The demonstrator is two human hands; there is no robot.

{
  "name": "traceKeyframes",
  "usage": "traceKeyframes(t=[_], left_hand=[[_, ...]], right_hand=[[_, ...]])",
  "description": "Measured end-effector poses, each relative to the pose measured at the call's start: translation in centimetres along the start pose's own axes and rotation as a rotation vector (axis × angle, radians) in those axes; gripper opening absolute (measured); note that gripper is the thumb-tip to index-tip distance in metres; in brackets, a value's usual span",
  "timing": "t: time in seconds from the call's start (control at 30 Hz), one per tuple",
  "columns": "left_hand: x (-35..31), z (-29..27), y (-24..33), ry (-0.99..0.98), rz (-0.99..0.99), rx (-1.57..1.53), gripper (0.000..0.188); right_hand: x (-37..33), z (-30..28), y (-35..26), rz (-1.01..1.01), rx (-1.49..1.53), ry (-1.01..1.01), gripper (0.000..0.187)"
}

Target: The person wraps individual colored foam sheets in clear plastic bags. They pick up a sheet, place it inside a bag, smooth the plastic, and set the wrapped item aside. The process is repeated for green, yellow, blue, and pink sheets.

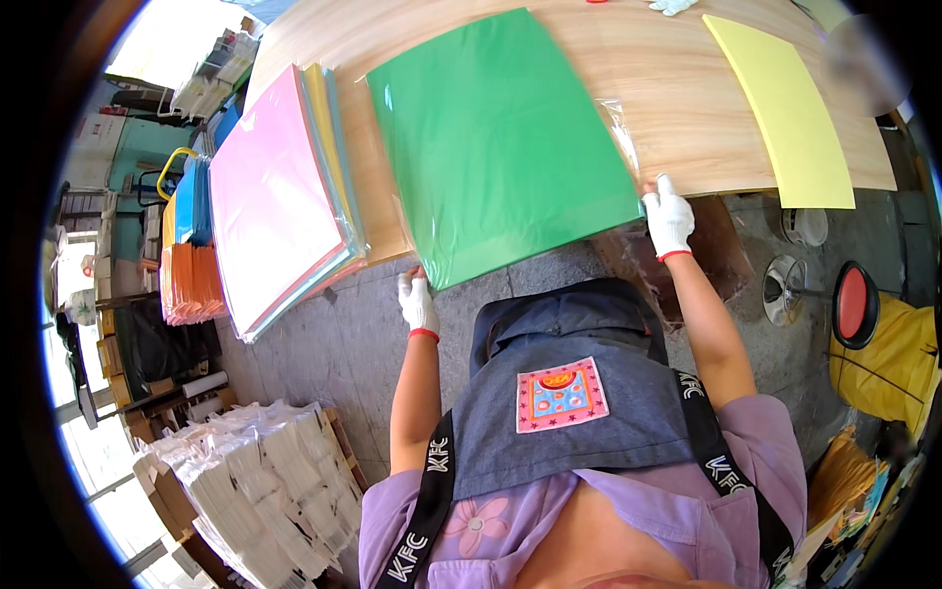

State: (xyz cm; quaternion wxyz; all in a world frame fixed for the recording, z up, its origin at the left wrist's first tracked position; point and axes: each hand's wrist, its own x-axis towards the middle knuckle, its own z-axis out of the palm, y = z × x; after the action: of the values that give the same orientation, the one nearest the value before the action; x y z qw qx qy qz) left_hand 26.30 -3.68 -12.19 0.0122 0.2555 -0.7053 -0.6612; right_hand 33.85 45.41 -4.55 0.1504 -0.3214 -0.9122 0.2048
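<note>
A large green sheet or stack of sheets [500,137] lies on the wooden table in a clear plastic bag [620,133], its near edge overhanging the table's front. My left hand [419,304], in a white glove with bare fingertips and a red cuff, is closed at the bag's near left corner. At the near right corner, my right hand [669,218], gloved the same way, has its fingers bent around the bag's edge. The glove and the bag partly hide both grips. Left of the green sheet sits a pile of bagged pink, yellow and blue sheets [275,196].
Yellow sheets [785,108] lie at the table's right, overhanging its front edge. A white glove [672,5] rests at the far edge. Blue and orange packs [191,280] stand at the left. Wrapped white bundles [265,491] are stacked on the lower left floor; a red-seated stool [856,304] is at right.
</note>
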Motion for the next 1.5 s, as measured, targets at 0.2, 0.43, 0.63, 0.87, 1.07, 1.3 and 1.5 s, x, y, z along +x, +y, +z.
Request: traceKeyframes(t=[0.2, 0.43, 0.63, 0.87, 1.07, 1.3, 1.5], left_hand=[[-6.8, 5.5, 8.7, -0.304, 1.181, 0.776, 0.041], [-8.2, 4.8, 6.9, -0.291, 1.016, 1.13, 0.07], [-6.9, 3.2, 6.6, -0.145, 0.252, 0.553, 0.07], [-2.4, 2.9, 11.1, -0.241, 0.121, 0.902, 0.073], [-1.0, 2.9, 19.5, -0.465, -0.093, 0.593, 0.069], [-1.3, 5.8, 26.5, -0.594, -0.036, 0.46, 0.053], [-2.4, 7.7, 37.0, -0.601, -0.077, 0.346, 0.043]], right_hand=[[-5.5, -0.8, -7.8, -0.728, 0.335, 0.126, 0.038], [-6.0, -0.3, -10.5, -0.76, -0.144, -0.14, 0.076], [-2.2, 1.0, -3.1, -0.295, -0.004, -0.063, 0.067], [4.4, -2.1, -4.2, 0.083, 0.097, -0.508, 0.07], [7.2, 0.8, -4.0, 0.059, 0.272, -0.913, 0.076], [8.0, 3.7, -4.2, 0.251, 0.879, -0.894, 0.059], [6.3, 0.4, -8.5, 0.37, 1.234, -0.873, 0.045]])
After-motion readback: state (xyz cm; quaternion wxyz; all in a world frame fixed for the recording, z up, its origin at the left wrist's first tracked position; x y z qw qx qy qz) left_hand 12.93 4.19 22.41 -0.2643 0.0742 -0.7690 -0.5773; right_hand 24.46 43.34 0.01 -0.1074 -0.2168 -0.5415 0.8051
